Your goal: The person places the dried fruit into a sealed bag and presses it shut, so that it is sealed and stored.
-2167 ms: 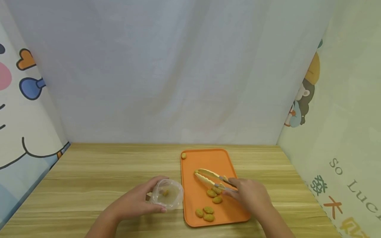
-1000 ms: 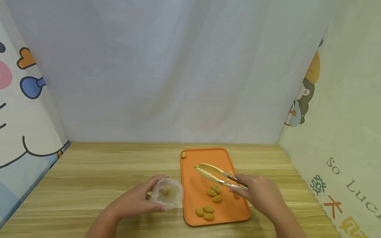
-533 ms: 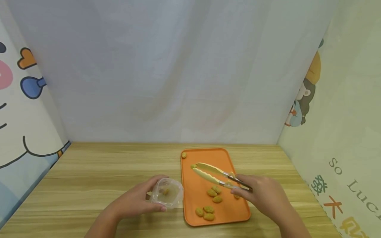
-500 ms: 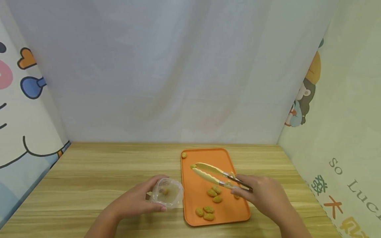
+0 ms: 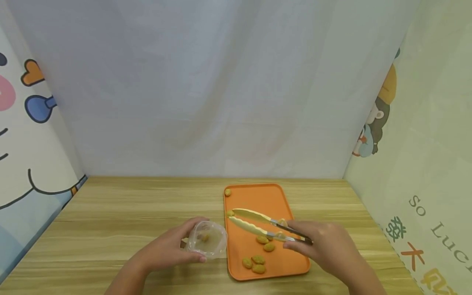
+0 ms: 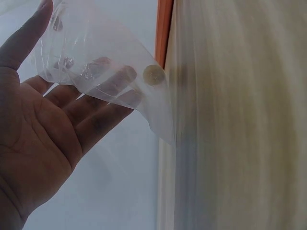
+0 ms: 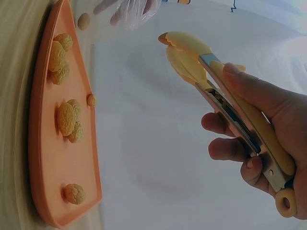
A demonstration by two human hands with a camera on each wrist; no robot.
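My left hand [image 5: 167,250] grips a clear plastic container [image 5: 215,246] from its left side, thumb and fingers around it. Through its wall in the left wrist view shows a small round brown piece [image 6: 154,74]. My right hand [image 5: 324,248] holds yellow-tipped metal tongs [image 5: 252,214] by their arms. Between the tong tips is a small tan oval piece [image 5: 230,213], seen over the left rim of the orange tray [image 5: 254,196] in the head view. The right wrist view shows the tongs [image 7: 192,57] raised, with the brown end of that piece [image 7: 163,38] poking out.
Several wrinkled tan pieces lie on the tray, in one cluster [image 5: 259,260] near the front, another [image 5: 269,247] at the middle, and a single piece [image 5: 227,192] in the far left corner. Wooden table [image 5: 140,205] surrounds the tray. A pale cloth [image 5: 206,102] hangs behind it.
Over the tray, the tongs have come up and then shifted left toward the container, carrying the tan piece in their tips. My left hand and the container keep their place.
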